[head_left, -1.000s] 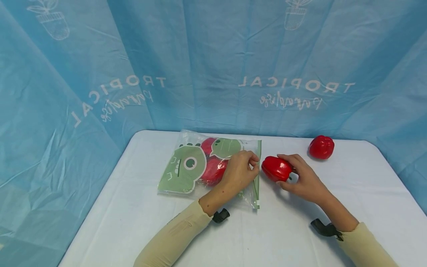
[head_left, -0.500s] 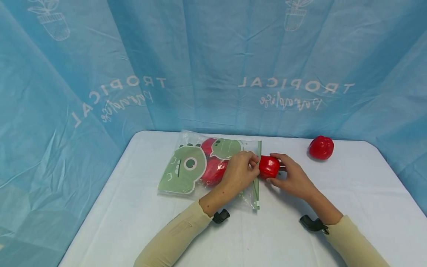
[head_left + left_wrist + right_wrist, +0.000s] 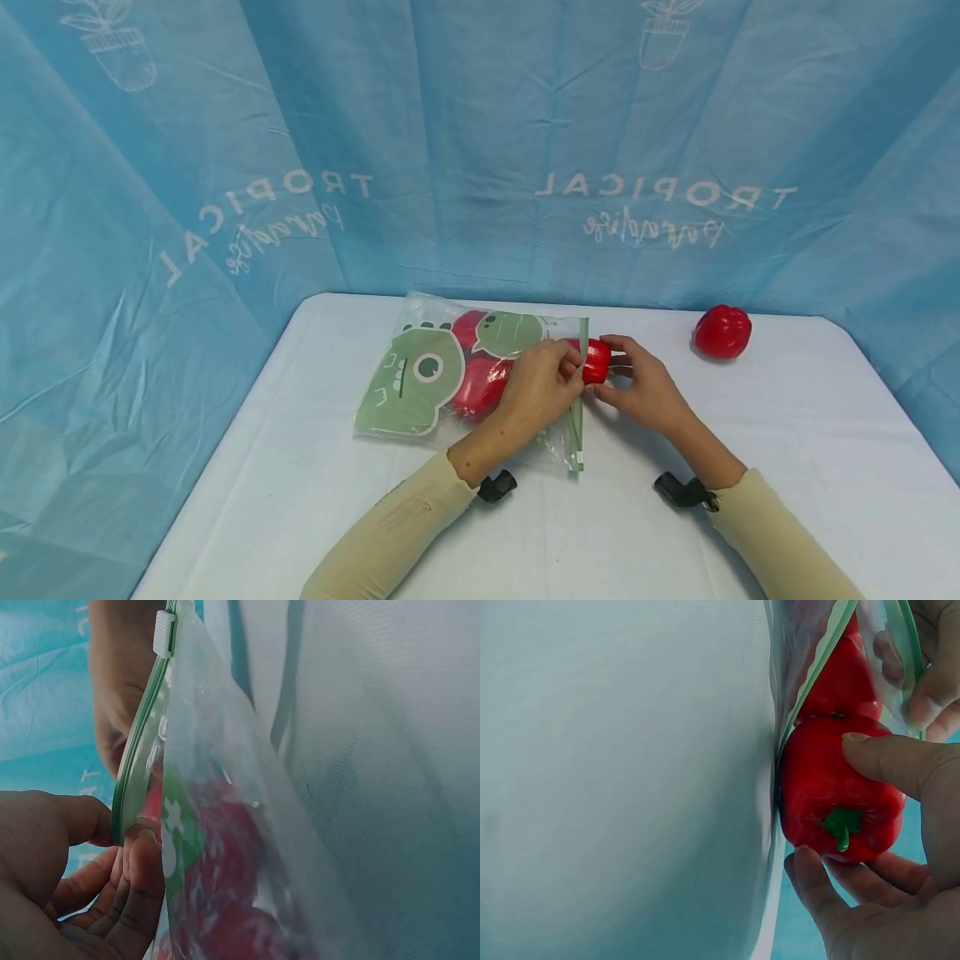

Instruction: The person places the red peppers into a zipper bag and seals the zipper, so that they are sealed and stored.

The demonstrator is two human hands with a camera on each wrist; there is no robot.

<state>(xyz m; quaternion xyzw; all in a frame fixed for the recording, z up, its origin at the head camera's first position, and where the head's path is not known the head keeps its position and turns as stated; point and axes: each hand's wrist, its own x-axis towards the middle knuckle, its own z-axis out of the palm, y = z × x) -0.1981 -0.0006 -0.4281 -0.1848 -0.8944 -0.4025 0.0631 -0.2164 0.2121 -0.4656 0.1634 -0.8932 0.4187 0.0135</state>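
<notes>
Clear plastic formed the zip bag (image 3: 401, 408), which lay on its side on the white desk (image 3: 300, 517), left of the middle and close to the far edge, its mouth turned toward the right edge. A green cartoon creature was printed across it, and red peppers (image 3: 482, 390) showed through the film. The left hand (image 3: 538, 379) pinched one lip of the mouth between thumb and fingers, along the green zip strip (image 3: 577, 429); a white slider (image 3: 163, 634) sat at the strip's near end. The right hand (image 3: 645, 387) grasped another pepper (image 3: 597, 363), thumb on one side and fingers on the other. That pepper was partly inside the mouth, its green stem (image 3: 843, 826) facing back toward the palm, and its front end met a red pepper within the bag. One more, the loose pepper (image 3: 722, 332), rested by itself near the desk's far right corner. Both arms wore beige sleeves (image 3: 397, 529), and a blue curtain (image 3: 480, 125) hung behind the far edge.
</notes>
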